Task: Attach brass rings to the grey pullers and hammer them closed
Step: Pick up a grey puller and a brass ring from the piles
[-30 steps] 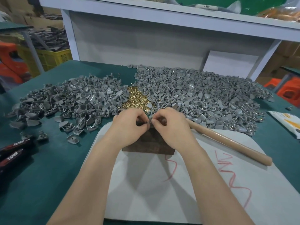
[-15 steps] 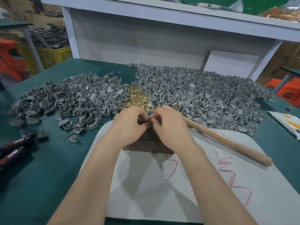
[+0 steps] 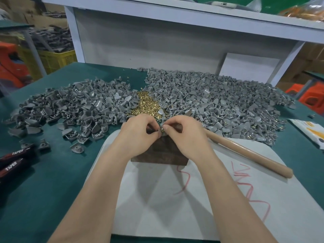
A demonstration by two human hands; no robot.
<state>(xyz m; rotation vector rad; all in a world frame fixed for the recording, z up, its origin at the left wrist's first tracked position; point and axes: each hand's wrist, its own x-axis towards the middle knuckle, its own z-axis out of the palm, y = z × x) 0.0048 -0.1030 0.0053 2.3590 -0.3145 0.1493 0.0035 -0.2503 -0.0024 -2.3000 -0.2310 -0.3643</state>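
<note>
Both hands are bunched over the far edge of the dark wooden block (image 3: 163,155), fingertips almost touching. The left hand (image 3: 138,135) has its fingers curled in, pinching a single grey puller (image 3: 163,124). The right hand (image 3: 187,135) pinches at a brass ring (image 3: 162,130), which shows only as a small gold glint between the two thumbs. The ring looks to be going onto the puller's loop, though the fingers hide whether it is seated.

So the step in hand is the threading, not the hammering. The hammer (image 3: 245,153) lies untouched on the white board (image 3: 175,199), its handle running out toward four o'clock from the hands and its head hidden behind the right wrist.

The loose brass rings (image 3: 146,106) sit in a heap at twelve o'clock, just beyond the knuckles. A spread of pullers (image 3: 70,109) lies at ten o'clock and a bigger heap (image 3: 219,102) at two o'clock.

Next, I judge, the ring has to be hooked fully through. The puller then goes flat on the block with the ring's gap upward. The right hand must let go and reach for the handle while the left steadies the piece, fingers clear of the strike.
</note>
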